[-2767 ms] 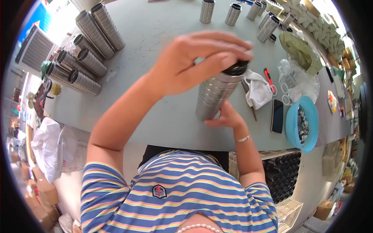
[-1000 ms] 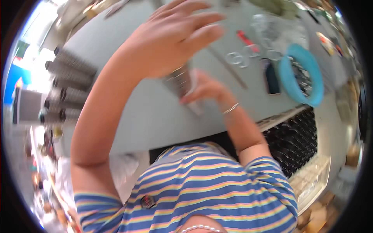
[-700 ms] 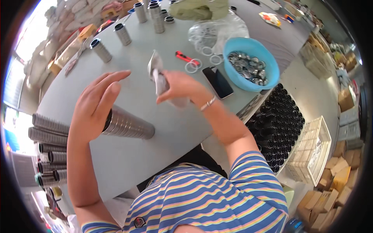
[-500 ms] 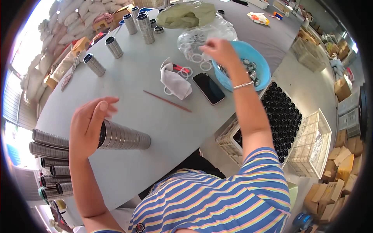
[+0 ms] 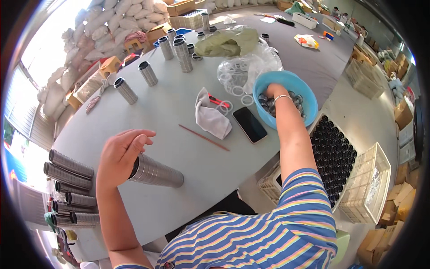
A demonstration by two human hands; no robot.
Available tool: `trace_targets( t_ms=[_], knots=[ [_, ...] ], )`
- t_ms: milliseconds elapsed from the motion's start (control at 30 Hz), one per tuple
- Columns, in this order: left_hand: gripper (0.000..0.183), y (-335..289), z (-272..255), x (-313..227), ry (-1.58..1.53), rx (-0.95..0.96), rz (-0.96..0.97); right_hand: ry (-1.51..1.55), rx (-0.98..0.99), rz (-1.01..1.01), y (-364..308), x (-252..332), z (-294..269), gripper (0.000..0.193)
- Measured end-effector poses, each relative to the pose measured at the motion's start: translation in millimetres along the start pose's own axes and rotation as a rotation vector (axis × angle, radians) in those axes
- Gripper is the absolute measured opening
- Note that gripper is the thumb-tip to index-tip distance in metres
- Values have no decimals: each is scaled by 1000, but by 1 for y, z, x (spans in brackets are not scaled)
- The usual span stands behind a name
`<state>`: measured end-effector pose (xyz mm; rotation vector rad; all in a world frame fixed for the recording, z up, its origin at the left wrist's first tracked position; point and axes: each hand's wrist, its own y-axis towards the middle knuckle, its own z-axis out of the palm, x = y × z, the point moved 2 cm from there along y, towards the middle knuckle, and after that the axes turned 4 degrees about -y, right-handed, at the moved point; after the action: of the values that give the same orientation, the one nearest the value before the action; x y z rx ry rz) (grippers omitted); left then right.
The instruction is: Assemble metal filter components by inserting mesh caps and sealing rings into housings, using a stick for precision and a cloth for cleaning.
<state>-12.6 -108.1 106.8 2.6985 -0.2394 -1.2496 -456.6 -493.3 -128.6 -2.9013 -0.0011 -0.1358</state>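
Note:
My left hand (image 5: 126, 154) hovers at the dark upper end of a tall, ribbed metal cylinder (image 5: 162, 172) standing on the grey table (image 5: 197, 163). Its fingers are stretched out with the thumb beside them, and nothing shows in them. My right hand (image 5: 273, 90) reaches down into a light blue basin (image 5: 311, 97), its fingers hidden among shiny small metal and clear ring-like parts (image 5: 295, 99). Beside the basin lie clear plastic bags of white rings (image 5: 235, 74), with a couple of loose rings (image 5: 247, 100) at their edge.
A phone (image 5: 250, 125), a grey cloth (image 5: 212, 117), a red-handled tool (image 5: 218, 102) and a thin brown stick (image 5: 204, 137) lie mid-table. Shorter ribbed cylinders (image 5: 148, 74) stand at the back; others (image 5: 74, 179) lie stacked left. Crates (image 5: 366, 184) with black-topped cylinders (image 5: 331, 154) sit right.
My right hand has gone from above the plastic bags and rings down into the blue basin. The view has shifted slightly; my left hand stays by the tall cylinder's upper end.

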Motion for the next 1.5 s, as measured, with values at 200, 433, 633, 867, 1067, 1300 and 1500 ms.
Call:
trace_targets(
  t_ms=[200,433,633,867,1067,1300,1500],
  knots=[
    [30,-2,0,2,-4,-15,16,-103,75,-78,1,23,9,40],
    [28,-9,-11,8,-55,-308,194,59,-55,-157,-18,-4,-18,48],
    [31,-70,-7,-15,328,-1008,563,496,-353,-95,-30,-67,-13,44],
    [62,-160,135,60,-942,440,-235,1512,-178,-442,-197,47,-33,41],
    [98,-196,197,128,-2019,290,-796,1338,935,-699,-385,219,126,35],
    [62,-223,201,157,-1824,157,-891,638,176,-1104,-439,264,129,39],
    [57,-220,200,153,-1942,-47,-918,768,-224,-1284,-427,266,128,34]
  ],
)
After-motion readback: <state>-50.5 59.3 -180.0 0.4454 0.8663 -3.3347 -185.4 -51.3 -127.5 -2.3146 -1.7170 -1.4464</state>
